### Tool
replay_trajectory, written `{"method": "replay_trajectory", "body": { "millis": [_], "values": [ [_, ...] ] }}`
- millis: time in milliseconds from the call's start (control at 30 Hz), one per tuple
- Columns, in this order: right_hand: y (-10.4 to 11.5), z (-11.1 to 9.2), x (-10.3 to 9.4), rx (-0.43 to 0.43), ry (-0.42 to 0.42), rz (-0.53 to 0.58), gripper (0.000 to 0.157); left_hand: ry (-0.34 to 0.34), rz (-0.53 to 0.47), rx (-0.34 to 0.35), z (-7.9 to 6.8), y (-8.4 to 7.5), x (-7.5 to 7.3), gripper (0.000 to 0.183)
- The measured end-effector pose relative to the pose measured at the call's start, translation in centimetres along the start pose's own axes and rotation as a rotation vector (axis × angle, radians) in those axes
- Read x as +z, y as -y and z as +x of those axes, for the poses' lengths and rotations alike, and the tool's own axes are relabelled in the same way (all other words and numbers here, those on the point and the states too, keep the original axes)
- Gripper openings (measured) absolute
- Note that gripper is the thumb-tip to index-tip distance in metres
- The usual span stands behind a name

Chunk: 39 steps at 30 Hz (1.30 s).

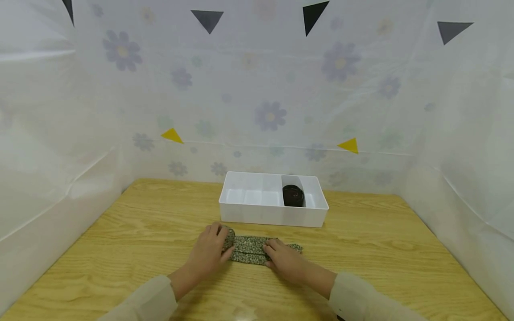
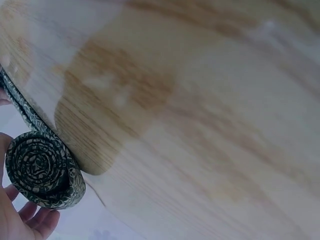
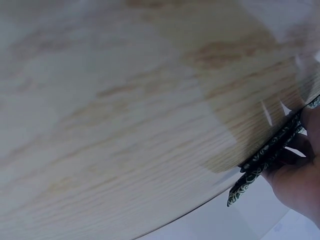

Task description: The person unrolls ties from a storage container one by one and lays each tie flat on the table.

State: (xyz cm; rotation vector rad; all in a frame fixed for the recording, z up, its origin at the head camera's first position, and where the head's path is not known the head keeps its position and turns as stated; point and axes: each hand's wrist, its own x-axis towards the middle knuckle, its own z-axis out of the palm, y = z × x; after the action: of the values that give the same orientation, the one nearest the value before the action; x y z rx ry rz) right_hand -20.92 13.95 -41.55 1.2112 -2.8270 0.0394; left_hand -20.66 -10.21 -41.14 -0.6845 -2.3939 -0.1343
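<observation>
A green cloth with a fine pale pattern lies as a long folded strip on the wooden table, its left end wound into a roll. My left hand grips that roll, with the thumb on the near side and fingers over the far side. In the left wrist view the tight spiral end of the roll shows beside my fingertips. Toward the strip's right end, my right hand holds the folded layers between thumb and fingers. The loose tail sticks out past this hand in the right wrist view.
Behind the cloth stands a white divided box. A dark round coiled item sits in one of its right compartments. Pale sheeting with flower prints and taped triangles encloses the wooden table at the back and both sides.
</observation>
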Motion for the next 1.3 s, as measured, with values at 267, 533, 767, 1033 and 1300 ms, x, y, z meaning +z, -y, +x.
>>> {"method": "replay_trajectory", "body": {
  "millis": [267, 533, 767, 1033, 1300],
  "values": [
    [0.0, -0.2, -0.1, 0.017, 0.003, 0.015, 0.041, 0.05, -0.042, -0.084, -0.1, 0.2, 0.1, 0.04],
    [-0.2, -0.5, 0.0, 0.013, -0.006, 0.026, 0.04, 0.016, -0.048, -0.098, 0.0, 0.4, 0.1, 0.034],
    [-0.3, -0.5, 0.0, 0.006, -0.014, 0.017, 0.04, -0.002, -0.071, -0.099, 0.0, 0.6, -0.1, 0.028],
    [-0.1, -0.5, -0.3, 0.007, -0.004, 0.005, 0.039, -0.047, -0.068, -0.06, -0.3, 0.9, -0.2, 0.018],
    [-0.1, -0.3, -0.1, -0.005, -0.015, -0.013, 0.039, -0.03, -0.008, -0.033, -0.4, 1.1, -0.4, 0.018]
  ]
}}
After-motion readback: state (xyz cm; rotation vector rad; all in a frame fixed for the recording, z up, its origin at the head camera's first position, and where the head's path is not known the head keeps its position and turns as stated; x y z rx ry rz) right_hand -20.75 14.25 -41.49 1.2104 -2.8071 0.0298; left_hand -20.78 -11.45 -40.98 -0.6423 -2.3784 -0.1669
